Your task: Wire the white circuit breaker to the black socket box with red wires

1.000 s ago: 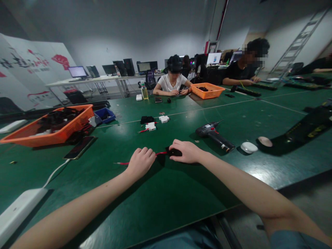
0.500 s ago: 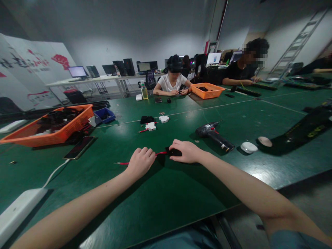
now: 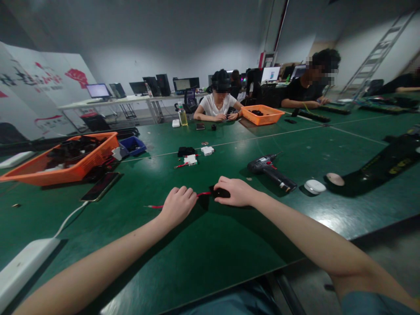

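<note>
My left hand (image 3: pixel 179 203) is closed around a red wire (image 3: pixel 156 206), whose bare end sticks out to the left. On the other side of that hand the wire runs to a black block (image 3: pixel 222 193). Fingers and thumb of my right hand (image 3: pixel 234 191) are wrapped round this block just above the green table (image 3: pixel 210 262). Beyond my hands lie a white block with a red wire (image 3: pixel 190 160), a second white block (image 3: pixel 207 151) and a black piece (image 3: pixel 186 151).
An orange basket (image 3: pixel 59 175) of black parts, a blue bin (image 3: pixel 133 145) and a phone (image 3: pixel 100 187) lie left. A power strip (image 3: pixel 26 271) is near left. To the right are a power drill (image 3: pixel 271 172) and a white round case (image 3: pixel 315 187). People sit across the table.
</note>
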A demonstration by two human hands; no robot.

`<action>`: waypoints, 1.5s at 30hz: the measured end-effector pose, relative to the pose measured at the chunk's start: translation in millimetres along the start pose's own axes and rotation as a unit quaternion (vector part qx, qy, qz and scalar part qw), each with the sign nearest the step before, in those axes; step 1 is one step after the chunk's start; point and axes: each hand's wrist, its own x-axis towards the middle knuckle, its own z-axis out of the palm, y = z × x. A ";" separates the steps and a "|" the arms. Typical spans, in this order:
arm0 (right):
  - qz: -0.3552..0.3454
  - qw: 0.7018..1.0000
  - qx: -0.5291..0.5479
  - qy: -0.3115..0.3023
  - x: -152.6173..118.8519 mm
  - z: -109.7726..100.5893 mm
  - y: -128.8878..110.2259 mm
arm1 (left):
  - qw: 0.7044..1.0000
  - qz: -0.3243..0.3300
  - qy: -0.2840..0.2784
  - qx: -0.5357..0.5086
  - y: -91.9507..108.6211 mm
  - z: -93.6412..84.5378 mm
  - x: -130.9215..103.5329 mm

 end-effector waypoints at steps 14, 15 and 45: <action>-0.005 1.000 -0.003 0.003 -0.4 2.0 2.1 | 1.000 -0.001 0.002 -0.008 -0.2 1.1 -0.3; -0.004 1.000 -0.005 0.004 -0.4 2.2 2.1 | 1.000 -0.001 0.004 -0.011 -0.1 1.0 -0.3; -0.007 0.999 -0.038 0.008 -1.7 0.4 -3.5 | 1.000 -0.003 0.021 0.001 1.4 4.4 -0.9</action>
